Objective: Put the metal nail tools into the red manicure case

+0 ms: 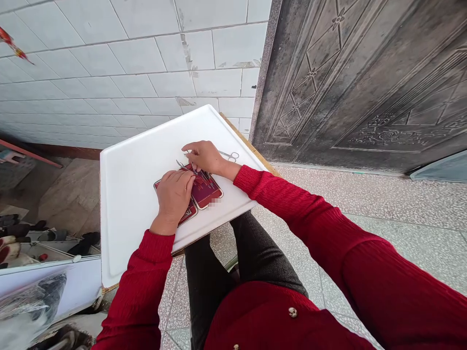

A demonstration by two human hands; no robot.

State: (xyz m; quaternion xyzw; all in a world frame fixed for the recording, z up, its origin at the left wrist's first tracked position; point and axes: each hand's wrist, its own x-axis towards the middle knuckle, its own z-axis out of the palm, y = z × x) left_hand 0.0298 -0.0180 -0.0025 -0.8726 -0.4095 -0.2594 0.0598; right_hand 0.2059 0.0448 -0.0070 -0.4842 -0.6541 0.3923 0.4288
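A dark red manicure case [206, 197] lies unfolded on a white tabletop [127, 194], with several slim metal tools tucked in its right half. My left hand [174, 193] rests over the left half with its fingers bent, holding the case down. Just above the case, my right hand [205, 156] is closed in a pinch around a small metal manicure tool; its exact kind is hidden by the fingers. Another pointed metal tool sticks out at the case's top edge, between the hands. Small scissors [232, 156] lie on the tabletop, partly behind my right wrist.
White wall tiles [142, 53] rise behind the table, and a dark carved door [350, 87] stands to the right. At the lower left are a rack with shoes [47, 238] and a clear plastic bag [36, 301]. My legs are close against the table's front edge.
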